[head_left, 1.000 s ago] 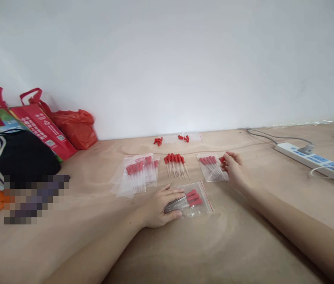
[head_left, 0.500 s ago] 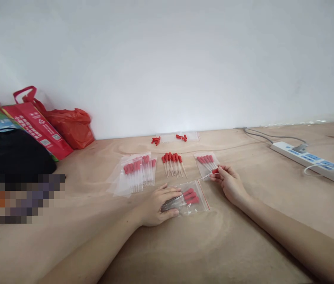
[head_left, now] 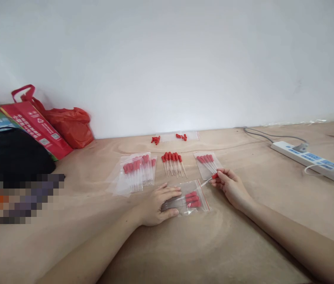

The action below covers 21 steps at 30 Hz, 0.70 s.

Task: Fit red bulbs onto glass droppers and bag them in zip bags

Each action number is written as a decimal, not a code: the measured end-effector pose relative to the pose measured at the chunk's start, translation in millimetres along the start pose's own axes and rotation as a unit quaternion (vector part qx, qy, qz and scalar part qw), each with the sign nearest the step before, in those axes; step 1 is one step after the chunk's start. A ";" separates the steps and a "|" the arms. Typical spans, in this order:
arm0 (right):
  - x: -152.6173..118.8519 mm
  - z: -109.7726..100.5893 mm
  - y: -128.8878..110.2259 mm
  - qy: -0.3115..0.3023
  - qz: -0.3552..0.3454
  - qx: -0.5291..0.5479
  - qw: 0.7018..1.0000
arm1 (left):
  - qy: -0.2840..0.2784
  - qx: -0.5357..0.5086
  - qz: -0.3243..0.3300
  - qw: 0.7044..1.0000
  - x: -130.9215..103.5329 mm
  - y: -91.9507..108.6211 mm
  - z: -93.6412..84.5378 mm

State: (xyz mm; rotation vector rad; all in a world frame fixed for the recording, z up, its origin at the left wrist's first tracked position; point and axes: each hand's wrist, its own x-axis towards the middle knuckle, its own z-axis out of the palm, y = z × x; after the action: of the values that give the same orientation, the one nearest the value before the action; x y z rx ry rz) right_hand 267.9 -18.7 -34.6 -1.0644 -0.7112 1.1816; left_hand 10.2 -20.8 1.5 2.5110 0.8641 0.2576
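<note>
A clear zip bag (head_left: 187,186) lies on the table with several red-bulbed droppers (head_left: 194,199) inside. My left hand (head_left: 162,203) lies on its closed end, fingers stretched out and thumb apart, pressing it down. Between thumb and fingertips, my right hand (head_left: 228,184) pinches one glass dropper (head_left: 214,176) by its red bulb. That dropper's thin tip points left and reaches the red-edged mouth of the bag. Just behind my right hand lies another zip bag (head_left: 211,154) with several droppers on or in it; I cannot tell which.
Loose droppers (head_left: 172,161) lie in a row mid-table, left of which are filled zip bags (head_left: 134,169). Small red bulbs (head_left: 155,140) lie near the wall. A power strip (head_left: 311,161) with cables is at right; shopping bags (head_left: 36,126) and a black bag (head_left: 19,157) stand at left.
My right hand has shifted slightly, bringing the dropper's tip to the bag's mouth. The droppers inside the bag have moved a little. My left hand stays in place.
</note>
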 end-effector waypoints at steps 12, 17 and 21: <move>-3.0 12.4 12.2 -0.144 -0.125 -0.325 0.926 | 0.002 -0.013 -0.058 0.998 -2.0 8.3 -1.5; 2.0 15.8 15.8 -0.194 -0.208 -0.396 0.873 | 0.002 -0.019 -0.060 0.998 -2.8 3.4 1.5; 0.0 17.5 12.8 -0.243 -0.238 -0.431 0.836 | 0.021 -0.013 -0.043 0.999 -2.6 1.8 2.7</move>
State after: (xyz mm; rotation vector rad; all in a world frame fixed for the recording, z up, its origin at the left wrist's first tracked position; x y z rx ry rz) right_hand 247.5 -13.6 -40.0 -1.1905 -1.9179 0.6610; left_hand 9.9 -24.6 0.0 2.4448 0.9750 0.2915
